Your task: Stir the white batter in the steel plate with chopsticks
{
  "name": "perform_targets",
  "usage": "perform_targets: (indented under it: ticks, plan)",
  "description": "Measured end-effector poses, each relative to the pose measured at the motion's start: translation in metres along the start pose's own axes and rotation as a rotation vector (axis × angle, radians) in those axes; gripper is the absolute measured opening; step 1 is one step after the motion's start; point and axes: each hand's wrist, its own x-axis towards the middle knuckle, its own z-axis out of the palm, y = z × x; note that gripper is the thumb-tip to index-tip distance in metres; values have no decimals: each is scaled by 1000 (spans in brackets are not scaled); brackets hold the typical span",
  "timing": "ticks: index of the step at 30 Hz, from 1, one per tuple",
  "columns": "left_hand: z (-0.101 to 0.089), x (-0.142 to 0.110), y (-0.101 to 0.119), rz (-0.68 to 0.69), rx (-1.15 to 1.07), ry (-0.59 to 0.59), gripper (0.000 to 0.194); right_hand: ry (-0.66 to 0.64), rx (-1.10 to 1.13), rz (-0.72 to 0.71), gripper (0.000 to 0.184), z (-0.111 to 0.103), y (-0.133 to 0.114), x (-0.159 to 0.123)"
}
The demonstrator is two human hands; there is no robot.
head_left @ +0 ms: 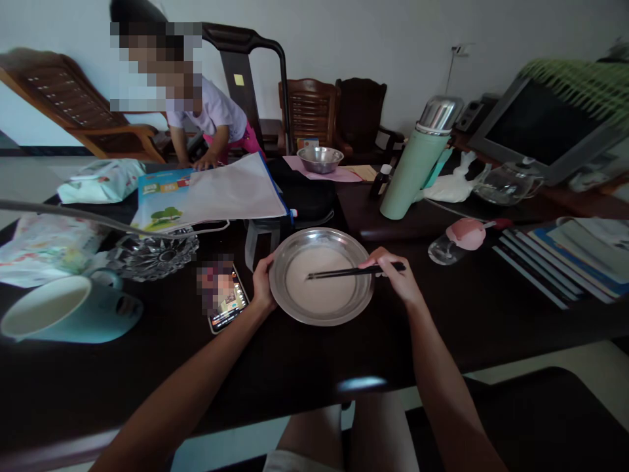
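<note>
A wide metal bowl (295,314) stands on the dark table in front of me, holding a pale, milky mixture (319,295). My left hand (264,285) grips the bowl's left rim, fingers partly hidden behind it. In my right hand (396,272) is a pair of dark chopsticks (344,271), held almost level over the bowl's right rim. Their lighter tips reach into the mixture near its middle. Left of the bowl lies a phone (228,298) with its screen lit.
A blue mug (98,311), a glass dish (152,252) and a plastic folder (230,190) lie to the left. Rightward are a green thermos (415,167), a pink-capped bottle (457,239) and stacked books (565,255). Behind the table, a person (211,115) leans over the folder.
</note>
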Motion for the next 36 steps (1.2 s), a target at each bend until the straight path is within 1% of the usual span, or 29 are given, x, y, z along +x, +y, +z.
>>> perform_targets:
  ticks: [2, 4, 5, 7, 10, 11, 13, 15, 16, 18, 20, 22, 24, 26, 28, 30, 32, 33, 36]
  plan:
    - [-1, 2, -1, 21, -2, -9, 23, 69, 2, -5, 55, -2, 1, 0]
    - [-2, 3, -2, 42, 3, -6, 25, 146, 80, 11, 56, -4, 2, 0]
    - [-3, 4, -2, 46, 6, -3, 25, 156, 120, 20, 57, -4, 2, -1]
    - [-3, 4, -2, 34, 9, -4, 26, 100, 141, 27, 57, -3, 2, -1]
    - [-2, 2, -1, 7, -11, -11, 25, -31, 49, 6, 54, 1, 1, 0]
    - [-1, 1, -1, 10, -24, -5, 24, -32, 18, -10, 54, 1, 1, 0]
    - [1, 0, -1, 17, -52, 11, 21, 39, 7, -23, 53, 0, 3, 1]
    - [3, 0, -2, 20, -80, 26, 19, 129, 91, -10, 53, -2, 6, 1]
    - [3, 0, -2, 19, -93, 32, 19, 148, 137, -3, 54, -3, 7, 1]
    - [3, 1, -4, 14, -120, 39, 20, 123, 186, 7, 54, -5, 10, 0]
    - [3, 1, -6, 3, -149, 35, 22, 45, 143, 6, 54, -4, 12, 0]
    - [2, 2, -8, -9, -180, 14, 24, 2, 66, -7, 54, -3, 12, 0]
    - [1, 1, -9, -21, -197, -12, 25, 38, 9, -31, 54, -2, 12, 0]
    - [0, 0, -10, -36, -202, -33, 24, 116, 9, -40, 55, -3, 12, 1]
    - [0, -1, -11, -45, -204, -44, 23, 178, 66, -36, 57, -4, 13, 2]
    - [0, -2, -12, -43, -203, -43, 24, 200, 144, -32, 60, -5, 14, 2]
    - [1, -4, -11, -36, -197, -37, 26, 170, 188, -26, 60, -5, 13, 2]
    - [1, -5, -11, -32, -194, -33, 26, 134, 183, -20, 60, -4, 12, 2]
    - [4, -9, -7, -35, -193, -22, 24, 11, 90, -22, 57, -1, 7, 0]
